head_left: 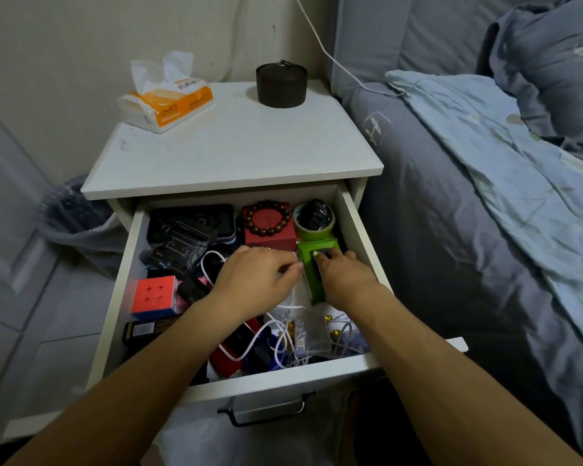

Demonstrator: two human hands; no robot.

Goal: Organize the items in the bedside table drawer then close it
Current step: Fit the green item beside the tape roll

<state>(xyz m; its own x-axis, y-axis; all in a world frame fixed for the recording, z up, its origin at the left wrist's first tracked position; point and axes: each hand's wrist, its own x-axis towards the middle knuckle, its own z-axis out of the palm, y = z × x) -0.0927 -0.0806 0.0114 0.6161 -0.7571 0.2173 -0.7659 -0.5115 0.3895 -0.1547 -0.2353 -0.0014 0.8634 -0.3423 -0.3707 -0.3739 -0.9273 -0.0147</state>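
Drawer (354, 227) stands pulled open, crowded; red box (270, 235) sits just beyond the fingers; green case (312, 264) stands on edge between both hands; right hand (342, 275) curls round it, left hand (260, 274) steadies its other face, fingers bent; better to seat it flat against the wall, clear of white cable (249, 344).

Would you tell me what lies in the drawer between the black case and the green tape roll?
In the head view, a red box topped by a bead bracelet sits between the black case and tape roll.
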